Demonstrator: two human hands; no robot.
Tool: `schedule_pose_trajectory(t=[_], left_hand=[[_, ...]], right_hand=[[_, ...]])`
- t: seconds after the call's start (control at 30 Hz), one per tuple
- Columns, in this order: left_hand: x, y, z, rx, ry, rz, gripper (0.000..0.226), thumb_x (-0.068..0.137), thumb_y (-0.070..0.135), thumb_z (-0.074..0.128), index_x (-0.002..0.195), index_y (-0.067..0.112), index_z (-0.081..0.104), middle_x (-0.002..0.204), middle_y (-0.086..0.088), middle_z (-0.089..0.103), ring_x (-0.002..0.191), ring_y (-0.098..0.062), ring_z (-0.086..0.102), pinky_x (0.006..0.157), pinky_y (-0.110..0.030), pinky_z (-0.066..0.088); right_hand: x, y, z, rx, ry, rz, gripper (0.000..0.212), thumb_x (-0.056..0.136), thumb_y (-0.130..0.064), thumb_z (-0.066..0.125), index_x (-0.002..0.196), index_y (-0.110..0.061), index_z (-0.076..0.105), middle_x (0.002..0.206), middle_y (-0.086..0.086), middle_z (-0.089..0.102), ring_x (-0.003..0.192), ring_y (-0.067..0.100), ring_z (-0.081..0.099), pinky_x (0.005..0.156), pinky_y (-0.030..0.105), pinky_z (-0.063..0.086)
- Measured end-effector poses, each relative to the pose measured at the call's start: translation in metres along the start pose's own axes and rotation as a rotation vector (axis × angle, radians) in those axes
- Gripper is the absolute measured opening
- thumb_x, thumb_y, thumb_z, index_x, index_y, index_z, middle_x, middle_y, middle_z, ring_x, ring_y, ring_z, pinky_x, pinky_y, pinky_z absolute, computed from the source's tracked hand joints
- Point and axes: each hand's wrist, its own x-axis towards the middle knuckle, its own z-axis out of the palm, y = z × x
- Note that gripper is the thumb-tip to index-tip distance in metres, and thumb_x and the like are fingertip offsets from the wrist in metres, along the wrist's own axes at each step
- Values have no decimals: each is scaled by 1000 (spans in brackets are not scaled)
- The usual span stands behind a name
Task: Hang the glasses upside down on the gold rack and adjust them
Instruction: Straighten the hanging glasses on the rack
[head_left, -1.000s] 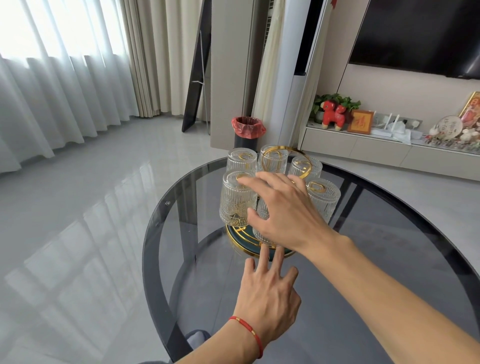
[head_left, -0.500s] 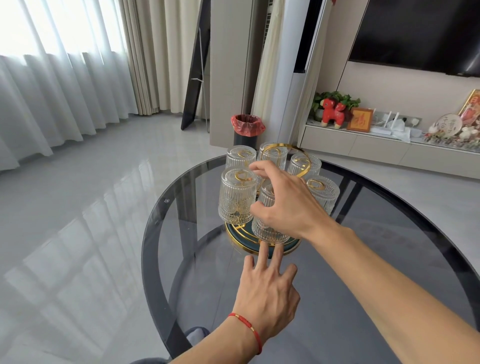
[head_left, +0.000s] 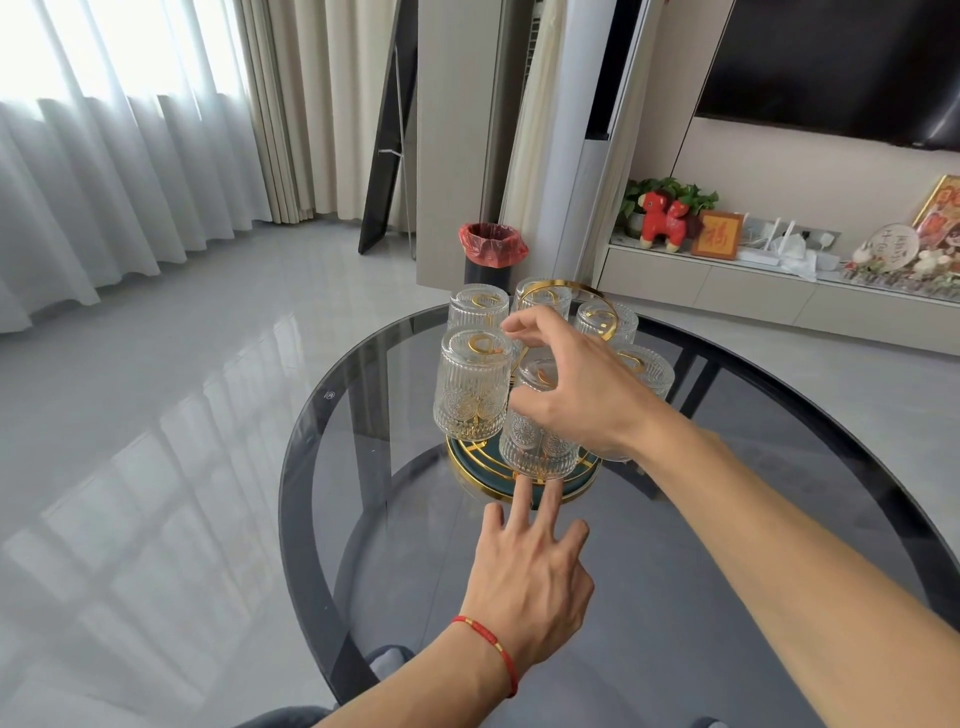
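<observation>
Right hand (head_left: 582, 395) curled around front glass (head_left: 537, 441), inverted on gold rack (head_left: 519, 480) atop bench (head_left: 675, 597). Left hand (head_left: 524, 582) fingers straight, steadying rack base. Ribbed glass: rigid, fragile, likely slippery; grip sidewall.

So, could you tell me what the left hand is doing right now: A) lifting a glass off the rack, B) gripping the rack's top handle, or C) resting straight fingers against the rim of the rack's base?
C: the left hand lies flat on the glass table, fingers straight, their tips at the gold rack base rim.
</observation>
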Motion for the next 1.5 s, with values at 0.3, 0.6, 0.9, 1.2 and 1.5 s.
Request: schedule_pose_trajectory(t=[0.3,0.6,0.9,1.2,1.5], left_hand=[[0,1,0,13,1,4,24,85,34,45,96,17,58,138,-19,53,118,-46,47,72,-46,42],[1,0,1,-9,-2,-7,24,83,33,46,96,18,60,133,-17,54,114,-43,47,69,-45,42],[0,0,-1,-11,-35,-10,27,82,32,46,99,17,61,136,-17,53,112,-42,48,69,-46,43],[0,1,-7,3,-54,-5,26,84,34,46,96,16,61,135,-19,54,118,-45,48,72,-46,45],[-9,9,-19,5,-118,-77,41,92,37,31,122,21,55,162,-12,32,148,-40,26,86,-43,48]], right_hand=[[-45,23,0,-442,86,-48,72,91,-55,46,158,-30,40,163,3,43,161,25,13,130,51,4],[-59,27,3,-425,117,-94,64,90,-53,44,152,-36,45,164,-1,44,158,18,26,129,55,5],[-65,25,1,-429,123,-89,65,91,-49,45,155,-39,43,166,-4,41,158,15,24,129,53,8],[-63,30,1,-396,96,-109,66,93,-45,48,158,-38,38,169,-9,36,159,11,20,129,54,12],[-72,21,-4,-308,104,-100,63,99,-31,56,159,-40,37,171,-9,31,161,9,14,130,52,4]])
